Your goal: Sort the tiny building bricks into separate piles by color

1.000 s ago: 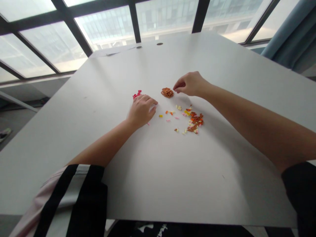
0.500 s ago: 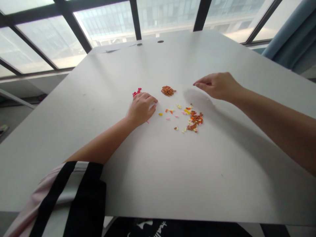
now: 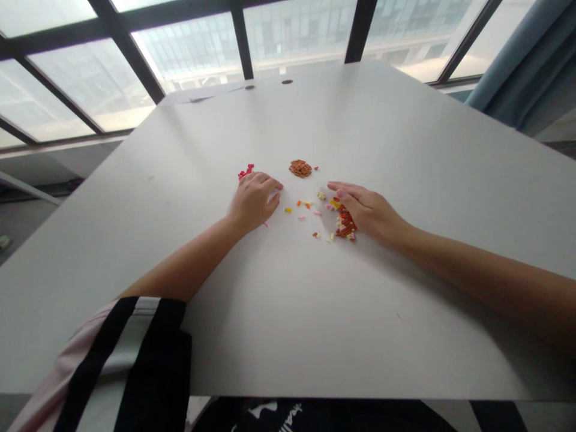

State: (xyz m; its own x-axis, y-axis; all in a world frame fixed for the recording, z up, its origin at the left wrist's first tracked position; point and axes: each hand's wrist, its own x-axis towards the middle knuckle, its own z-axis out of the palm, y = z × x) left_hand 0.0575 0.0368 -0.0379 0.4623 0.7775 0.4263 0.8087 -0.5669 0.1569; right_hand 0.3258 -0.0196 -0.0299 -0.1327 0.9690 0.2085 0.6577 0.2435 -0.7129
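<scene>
My left hand (image 3: 252,203) rests on the table with its thumb apart from the curved fingers. Just beyond it lies a small group of red pieces (image 3: 246,171), partly hidden by the fingers. My right hand (image 3: 366,210) has its fingers stretched out along the right side of a mixed pile of small brown, orange, yellow and pink pieces (image 3: 345,225), covering part of it. Between the hands several loose bits are scattered, among them a yellow piece (image 3: 288,210) and a pink piece (image 3: 301,218). Farther back sits a heap of brown pieces (image 3: 300,168).
All of this lies on a large white table (image 3: 288,318). Two dark round holes, one of them a cable hole (image 3: 287,81), show near its far edge. Beyond are framed windows (image 3: 193,48) and a blue curtain (image 3: 504,72) at the right.
My right hand has come down and left, from above the table to the side of the mixed pile, and its fingers have straightened. My left hand stays put. The view has shifted slightly.
</scene>
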